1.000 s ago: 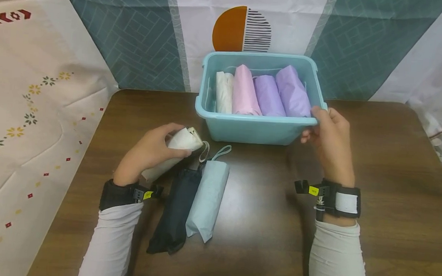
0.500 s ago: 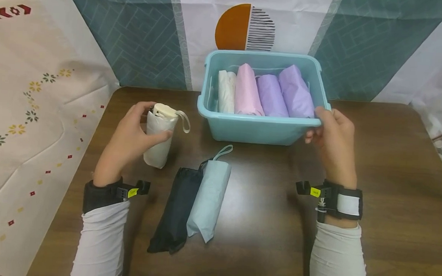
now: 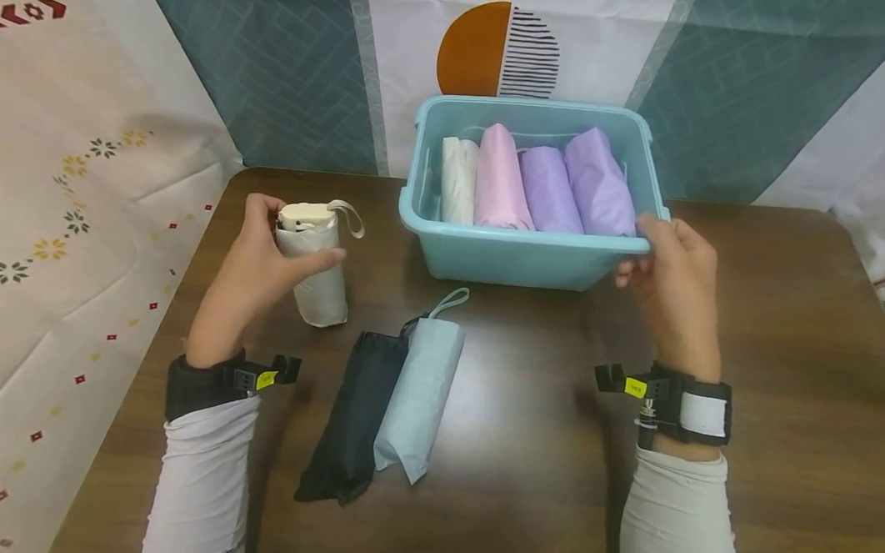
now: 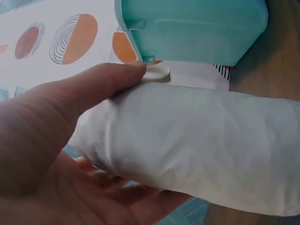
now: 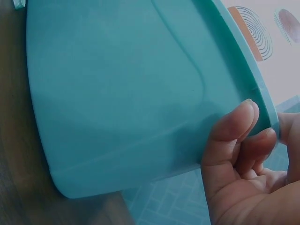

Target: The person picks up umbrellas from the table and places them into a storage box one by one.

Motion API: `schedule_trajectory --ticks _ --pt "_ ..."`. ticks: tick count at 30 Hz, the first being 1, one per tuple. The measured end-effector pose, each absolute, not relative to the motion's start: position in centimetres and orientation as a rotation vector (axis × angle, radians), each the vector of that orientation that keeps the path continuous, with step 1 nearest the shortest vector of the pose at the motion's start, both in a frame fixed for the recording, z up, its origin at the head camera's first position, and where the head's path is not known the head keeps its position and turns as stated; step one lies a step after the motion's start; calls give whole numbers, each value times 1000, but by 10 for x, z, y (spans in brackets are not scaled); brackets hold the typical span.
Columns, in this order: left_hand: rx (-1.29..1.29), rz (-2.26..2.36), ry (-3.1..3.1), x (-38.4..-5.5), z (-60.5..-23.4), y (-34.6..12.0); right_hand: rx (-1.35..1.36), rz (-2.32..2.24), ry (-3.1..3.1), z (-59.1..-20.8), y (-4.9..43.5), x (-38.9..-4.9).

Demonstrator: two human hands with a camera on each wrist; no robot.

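Observation:
My left hand [image 3: 251, 271] holds a white folding umbrella [image 3: 321, 291] nearly upright, its cream handle and wrist strap at the top. The left wrist view shows the thumb along one side of the umbrella's smooth sleeve [image 4: 192, 145] and the fingers round the other. At the front right corner of a light blue plastic bin [image 3: 503, 259], my right hand [image 3: 675, 280] pinches the rim. Close up in the right wrist view, the fingers [image 5: 234, 124] curl under that rim. Inside the bin stand a white umbrella [image 3: 458, 181], a pink one [image 3: 502, 184] and two purple ones [image 3: 601, 185].
A black folding umbrella [image 3: 352, 418] and a light blue-grey one [image 3: 421, 396] lie side by side on the brown wooden table [image 3: 522, 481], in front of the bin. Patterned cloth [image 3: 288, 76] hangs behind the table, and flowered cloth [image 3: 74, 291] lies along its left side.
From a slanted position beside the black umbrella, my left hand has shifted left and back, turning the white umbrella nearly upright. My right hand stays on the bin's rim.

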State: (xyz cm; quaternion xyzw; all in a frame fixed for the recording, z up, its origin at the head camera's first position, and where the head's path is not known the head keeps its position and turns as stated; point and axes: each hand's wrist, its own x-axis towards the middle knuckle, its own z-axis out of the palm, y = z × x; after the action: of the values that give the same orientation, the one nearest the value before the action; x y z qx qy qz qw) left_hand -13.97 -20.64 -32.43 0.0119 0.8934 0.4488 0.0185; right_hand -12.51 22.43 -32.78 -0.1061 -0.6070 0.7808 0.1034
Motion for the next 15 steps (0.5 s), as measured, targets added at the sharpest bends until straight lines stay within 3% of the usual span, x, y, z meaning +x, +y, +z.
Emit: schedule_trajectory --ticks 8,15 --pt "143 1573 2658 -147 -335 -207 -327 2236 -1861 -328 223 -126" --pt "225 1993 2612 -145 -328 -196 -320 2272 -1818 -328 222 -127"
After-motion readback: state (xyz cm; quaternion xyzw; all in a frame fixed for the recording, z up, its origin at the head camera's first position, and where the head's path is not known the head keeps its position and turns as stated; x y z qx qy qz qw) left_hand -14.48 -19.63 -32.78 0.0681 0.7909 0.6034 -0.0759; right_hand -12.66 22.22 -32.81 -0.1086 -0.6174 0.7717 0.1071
